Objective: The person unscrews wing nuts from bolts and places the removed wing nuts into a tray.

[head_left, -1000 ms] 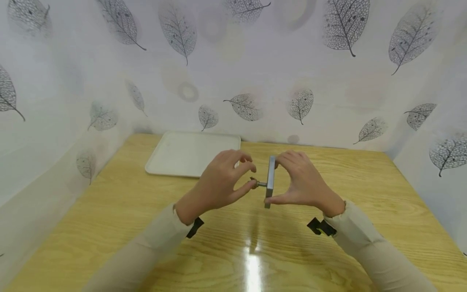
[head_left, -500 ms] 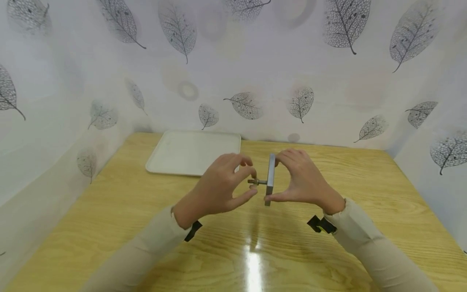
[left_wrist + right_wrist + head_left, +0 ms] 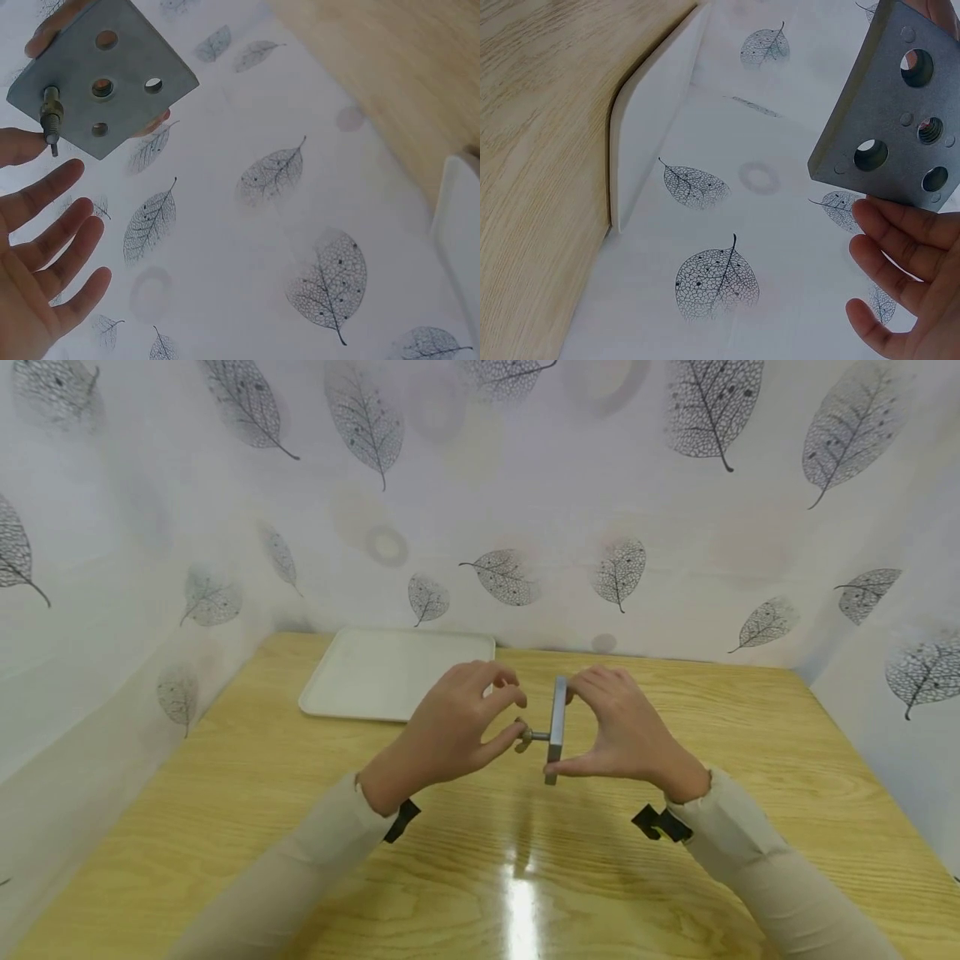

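Observation:
My right hand [image 3: 622,735] holds a grey metal plate [image 3: 557,727] on edge above the table, thumb at the near end and fingers at the far end. Several round holes pierce the plate [image 3: 889,120] in the right wrist view, one of them threaded. A bolt [image 3: 540,737] sticks out of its left face, with a brass-coloured wing nut [image 3: 525,737] on it. My left hand [image 3: 450,727] is beside that nut, thumb tip at the nut, the other fingers spread and apart from it. In the left wrist view the bolt's threaded tip [image 3: 51,127] is near the thumb.
A white tray [image 3: 367,668] lies at the back left of the wood-grain table [image 3: 600,877], partly behind my left hand. Leaf-patterned cloth [image 3: 555,510] hangs behind the table and along its sides.
My left thumb dropped away from the wing nut, then came back up to it, while the fingers curled and then spread. The wing nut has turned. The right hand and plate stay almost still.

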Available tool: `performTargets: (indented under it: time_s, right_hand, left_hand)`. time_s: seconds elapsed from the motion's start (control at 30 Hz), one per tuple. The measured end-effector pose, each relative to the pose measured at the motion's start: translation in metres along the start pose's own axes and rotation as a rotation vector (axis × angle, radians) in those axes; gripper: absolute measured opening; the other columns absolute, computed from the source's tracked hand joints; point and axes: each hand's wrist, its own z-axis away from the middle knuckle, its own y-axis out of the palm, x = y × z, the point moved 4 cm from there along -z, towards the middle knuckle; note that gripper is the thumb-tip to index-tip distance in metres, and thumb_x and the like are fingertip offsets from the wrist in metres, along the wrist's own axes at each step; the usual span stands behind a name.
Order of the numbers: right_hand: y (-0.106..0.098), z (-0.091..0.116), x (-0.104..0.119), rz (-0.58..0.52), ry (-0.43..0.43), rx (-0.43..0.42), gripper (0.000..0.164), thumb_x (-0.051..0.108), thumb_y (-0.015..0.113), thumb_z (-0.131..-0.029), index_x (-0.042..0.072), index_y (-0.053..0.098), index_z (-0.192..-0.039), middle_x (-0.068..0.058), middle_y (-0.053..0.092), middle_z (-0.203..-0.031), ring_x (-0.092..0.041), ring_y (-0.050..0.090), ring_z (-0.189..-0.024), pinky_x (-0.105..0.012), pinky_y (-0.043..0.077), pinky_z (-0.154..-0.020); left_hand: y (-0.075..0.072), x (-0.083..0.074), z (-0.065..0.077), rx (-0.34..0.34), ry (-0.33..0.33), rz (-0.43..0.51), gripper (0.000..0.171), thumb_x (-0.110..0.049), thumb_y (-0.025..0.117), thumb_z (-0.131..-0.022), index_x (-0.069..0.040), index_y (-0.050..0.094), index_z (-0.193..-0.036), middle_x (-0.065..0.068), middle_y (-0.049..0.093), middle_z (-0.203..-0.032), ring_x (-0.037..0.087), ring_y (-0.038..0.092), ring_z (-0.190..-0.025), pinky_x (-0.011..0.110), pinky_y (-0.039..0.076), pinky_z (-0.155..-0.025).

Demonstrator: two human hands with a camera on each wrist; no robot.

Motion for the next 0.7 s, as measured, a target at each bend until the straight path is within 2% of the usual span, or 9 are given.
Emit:
performTargets:
  time_s: [0.13, 0.33, 0.57, 0.7]
  right_hand:
    - [0.000, 0.000, 0.000, 0.003, 0.008, 0.010, 0.090, 0.089, 0.040, -0.065, 0.008, 0.060, -0.099, -0.003, 0.063, -0.090, -0.020, 0.052, -0.089, -0.044, 0.038, -0.082]
    - [-0.001, 0.000, -0.001, 0.008, -0.001, -0.001, 0.092, 0.088, 0.040, -0.065, 0.006, 0.061, -0.101, -0.004, 0.063, -0.091, -0.022, 0.053, -0.091, -0.046, 0.039, -0.084]
    - [-0.002, -0.001, 0.000, 0.010, 0.002, -0.001, 0.094, 0.089, 0.039, -0.065, 0.006, 0.061, -0.102, -0.004, 0.063, -0.091, -0.023, 0.054, -0.092, -0.048, 0.039, -0.085]
    - [-0.001, -0.001, 0.000, 0.011, 0.006, 0.004, 0.093, 0.089, 0.038, -0.065, 0.006, 0.061, -0.101, -0.005, 0.063, -0.091, -0.024, 0.054, -0.092, -0.048, 0.039, -0.085]
  left_hand:
    - [-0.001, 0.000, -0.001, 0.003, -0.008, 0.005, 0.014, -0.024, 0.071, -0.082, -0.013, 0.064, -0.088, 0.003, 0.059, -0.100, 0.018, 0.058, -0.088, 0.035, 0.048, -0.085]
    - [-0.006, -0.004, 0.004, -0.026, 0.041, 0.047, 0.017, -0.026, 0.069, -0.083, -0.012, 0.063, -0.089, 0.006, 0.059, -0.101, 0.019, 0.057, -0.088, 0.035, 0.048, -0.085]
    - [0.000, -0.006, 0.011, 0.064, 0.066, 0.069, 0.022, -0.030, 0.068, -0.083, -0.012, 0.064, -0.094, 0.004, 0.058, -0.101, 0.018, 0.058, -0.089, 0.035, 0.048, -0.086]
    - [0.001, -0.004, 0.011, 0.053, 0.063, 0.054, 0.021, -0.029, 0.068, -0.083, -0.011, 0.064, -0.094, 0.004, 0.059, -0.101, 0.019, 0.058, -0.089, 0.035, 0.048, -0.086]
